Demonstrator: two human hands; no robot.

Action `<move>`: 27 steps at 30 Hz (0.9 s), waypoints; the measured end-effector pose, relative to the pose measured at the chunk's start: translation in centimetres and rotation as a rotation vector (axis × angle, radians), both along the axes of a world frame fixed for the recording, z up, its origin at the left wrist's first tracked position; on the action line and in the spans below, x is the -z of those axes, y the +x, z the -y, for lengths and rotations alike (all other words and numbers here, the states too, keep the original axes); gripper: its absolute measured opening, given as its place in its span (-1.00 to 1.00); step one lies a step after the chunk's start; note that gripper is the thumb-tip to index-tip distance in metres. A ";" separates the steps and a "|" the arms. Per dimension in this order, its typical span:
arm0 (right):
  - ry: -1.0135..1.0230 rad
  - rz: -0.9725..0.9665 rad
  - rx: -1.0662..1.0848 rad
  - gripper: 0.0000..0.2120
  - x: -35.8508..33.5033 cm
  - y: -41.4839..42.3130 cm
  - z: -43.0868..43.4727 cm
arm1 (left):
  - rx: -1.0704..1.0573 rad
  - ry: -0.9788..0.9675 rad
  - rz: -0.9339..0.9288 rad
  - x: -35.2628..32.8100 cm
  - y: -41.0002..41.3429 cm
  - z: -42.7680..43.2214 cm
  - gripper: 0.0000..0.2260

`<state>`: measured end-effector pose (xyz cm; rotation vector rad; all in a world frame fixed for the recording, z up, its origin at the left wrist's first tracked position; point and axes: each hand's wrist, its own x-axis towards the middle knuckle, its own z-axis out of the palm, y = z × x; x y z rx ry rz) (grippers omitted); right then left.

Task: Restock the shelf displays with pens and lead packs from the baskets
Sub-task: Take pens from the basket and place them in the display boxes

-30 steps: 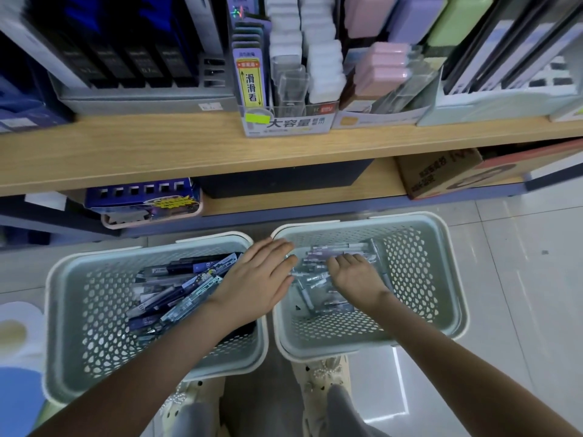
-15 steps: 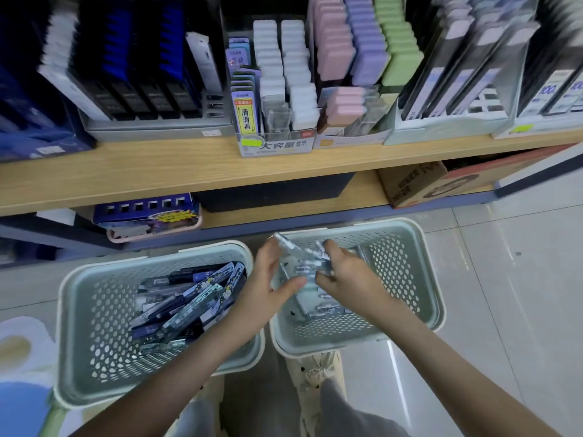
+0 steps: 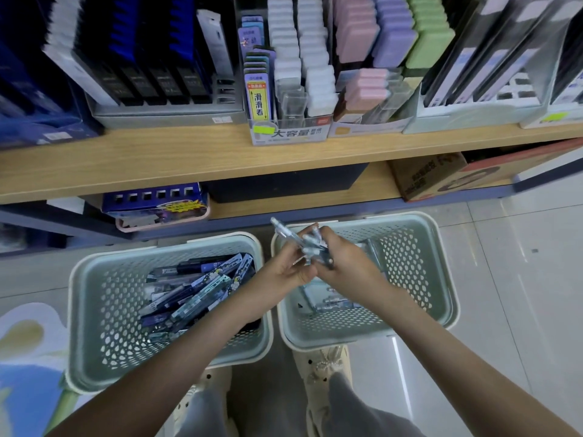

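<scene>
1. While both hands work above the right-hand basket, the long light wooden shelf board (image 3: 189, 165) crosses the upper view, up-frame from everything being handled. A white printed cardboard display box (image 3: 290, 134) stands on it near the middle. Its clear upright slots look partly unfilled, though blur limits certainty.
2. Two pale green perforated plastic baskets sit side by side on the grey tiled floor (image 3: 504, 279), with their rims just beside each other.
   - The left basket (image 3: 94, 269) holds a heap of dark blue and grey flat packs (image 3: 195, 288) lying crosswise.
   - The right basket (image 3: 441, 247) has only a few loose clear pens (image 3: 331, 302) on its bottom.
3. The left hand (image 3: 282, 274) and the right hand (image 3: 350, 264) meet over the shelf-side left corner of the right basket.
4. A bundle of clear plastic pens (image 3: 304, 244) is held between both hands, lifted clear of the basket. Its long axis slants from up-left to down-right. One end juts out up-left past the left hand, toward the shelf.
5. The left fingers (image 3: 296, 247) are curled under and around the bundle. The right fingers (image 3: 325, 238) are curled over its top. Both hands are clamped on it.
6. Judgement:
   - The display box lies straight up-frame from the bundle, so the coming move is a forward lift.
   - The pens need turning from slanted to upright for the slots.
   - Neither hand is clearly nearer the box, and the right appears to carry more of the grip.
</scene>
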<state>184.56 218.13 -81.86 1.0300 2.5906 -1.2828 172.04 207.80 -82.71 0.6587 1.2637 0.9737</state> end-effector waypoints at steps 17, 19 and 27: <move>-0.906 -0.338 0.480 -0.80 -1.0 0.2 1.2 | 0.186 -0.026 -0.165 1.1 1.3 -1.7 -0.35; -0.900 -0.325 0.492 -0.79 -0.9 0.2 1.2 | 0.184 -0.050 -0.142 1.2 1.2 -1.7 -0.37; -0.985 -0.376 0.416 -0.62 -0.2 0.3 0.8 | 0.084 -0.074 -0.327 0.6 1.6 -1.4 -0.87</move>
